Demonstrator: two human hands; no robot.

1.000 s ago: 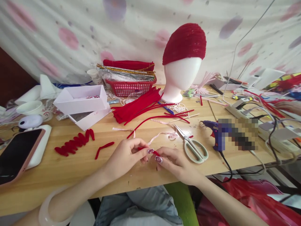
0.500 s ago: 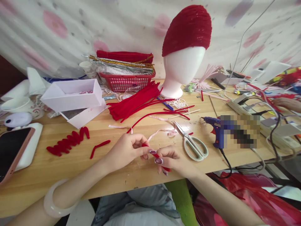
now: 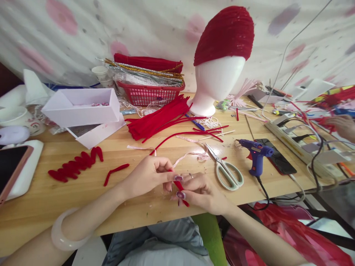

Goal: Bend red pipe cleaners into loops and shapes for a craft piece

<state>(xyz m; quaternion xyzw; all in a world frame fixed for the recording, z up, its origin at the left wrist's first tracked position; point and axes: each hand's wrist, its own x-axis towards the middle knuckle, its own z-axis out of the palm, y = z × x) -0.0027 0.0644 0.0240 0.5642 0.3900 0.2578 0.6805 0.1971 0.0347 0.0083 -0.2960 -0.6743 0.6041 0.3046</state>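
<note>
Near the front edge of the wooden table, my left hand pinches the upper end of a short red fuzzy strip. My right hand has thumb and fingers closed on the same strip lower down, its end sticking out below them. A bent red piece lies left of my left hand, beyond it a zigzag row of red loops. Silver-bladed scissors lie right of my hands. Behind them are a pink measuring tape and a bundle of red stems.
A white foam head with a red cap stands at the back by a red basket. Left are a white box and a phone. Right are a blue glue gun, a power strip and another person's hand.
My right hand has shifted slightly left, and the strip's lower end has swung left and down. My left hand keeps its pinch. The view has moved a little.
</note>
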